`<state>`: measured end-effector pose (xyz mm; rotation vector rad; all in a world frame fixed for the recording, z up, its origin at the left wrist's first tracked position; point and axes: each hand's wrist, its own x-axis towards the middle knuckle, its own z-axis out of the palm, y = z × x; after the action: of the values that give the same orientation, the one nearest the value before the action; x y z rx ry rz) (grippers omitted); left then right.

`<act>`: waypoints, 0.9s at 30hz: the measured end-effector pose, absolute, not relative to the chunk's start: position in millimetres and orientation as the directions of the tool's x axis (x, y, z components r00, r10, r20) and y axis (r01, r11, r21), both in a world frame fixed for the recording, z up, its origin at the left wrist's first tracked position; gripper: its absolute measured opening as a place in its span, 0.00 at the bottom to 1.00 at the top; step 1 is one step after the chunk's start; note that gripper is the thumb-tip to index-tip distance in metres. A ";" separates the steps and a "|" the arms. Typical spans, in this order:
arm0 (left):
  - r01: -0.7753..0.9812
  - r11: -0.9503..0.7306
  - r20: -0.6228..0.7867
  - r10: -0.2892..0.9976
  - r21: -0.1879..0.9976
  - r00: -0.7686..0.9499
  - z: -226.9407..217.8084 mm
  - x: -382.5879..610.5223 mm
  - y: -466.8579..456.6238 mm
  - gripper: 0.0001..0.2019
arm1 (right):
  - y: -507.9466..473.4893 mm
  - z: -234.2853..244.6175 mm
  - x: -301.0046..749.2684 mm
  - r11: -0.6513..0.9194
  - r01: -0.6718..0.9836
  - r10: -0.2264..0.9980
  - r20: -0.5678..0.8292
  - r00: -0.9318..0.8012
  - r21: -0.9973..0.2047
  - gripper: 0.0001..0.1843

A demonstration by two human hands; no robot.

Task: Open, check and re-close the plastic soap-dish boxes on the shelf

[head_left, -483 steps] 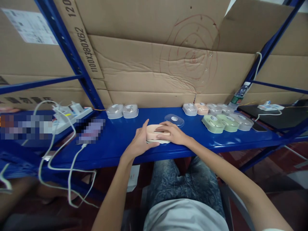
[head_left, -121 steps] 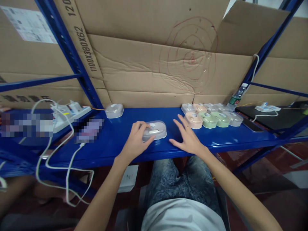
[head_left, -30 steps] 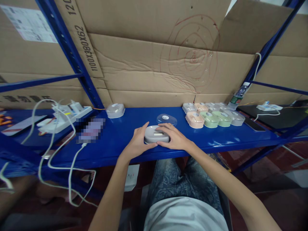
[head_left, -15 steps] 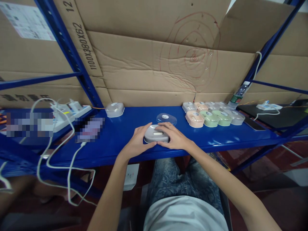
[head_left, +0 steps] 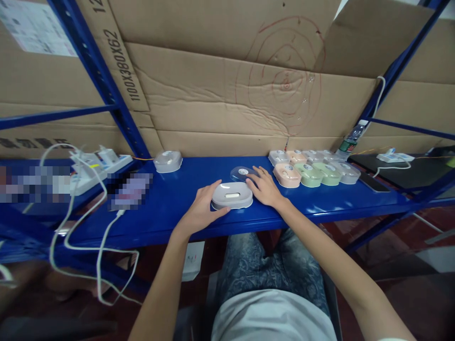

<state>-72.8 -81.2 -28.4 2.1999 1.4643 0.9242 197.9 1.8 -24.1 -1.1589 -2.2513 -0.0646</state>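
A pale grey oval box (head_left: 232, 195) with a white slot-like bar on its top lies near the shelf's front edge. My left hand (head_left: 203, 208) grips its left side, thumb at the front edge and fingers along the back. Just behind the box is a clear plastic lid (head_left: 239, 173) with a small round label, flat on the blue surface. Over the lid's right end reaches my right hand (head_left: 265, 188), its fingers apart; whether they press on the lid I cannot tell.
Several pink, green and whitish boxes (head_left: 311, 174) stand in two rows at right, near a water bottle (head_left: 350, 142) and a dark phone (head_left: 374, 182). Another clear-covered box (head_left: 168, 161) is at back left. A blurred-out phone (head_left: 131, 190) with a white cable and a power strip (head_left: 103, 173) lie left.
My right hand has let go of the grey box and moved up and right to the clear lid. My left hand stays on the box.
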 end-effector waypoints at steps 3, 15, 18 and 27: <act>0.690 -0.415 0.335 0.906 0.593 0.257 -29.0 -72.5 -80.8 0.44 | 7.4 -28.0 199.5 0.591 0.749 0.771 0.485 -0.414 -0.299 0.24; 0.694 -0.385 0.321 0.919 0.608 0.229 -27.6 -73.5 -81.2 0.47 | 5.0 -31.1 205.6 0.503 0.798 0.834 0.430 -0.346 -0.331 0.26; 0.693 -0.376 0.317 0.923 0.615 0.219 -26.2 -73.2 -82.3 0.48 | 4.2 -31.2 204.5 0.484 0.826 0.837 0.429 -0.341 -0.288 0.32; 0.631 -0.354 0.293 0.934 0.690 0.204 -24.3 -72.0 -81.1 0.55 | -3.3 -18.9 202.4 0.642 0.510 0.735 0.648 -0.200 -0.572 0.25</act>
<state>-72.0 -81.1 -24.3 2.0636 1.4555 0.9683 202.4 -3.3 -18.9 -0.9902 -1.8644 0.2822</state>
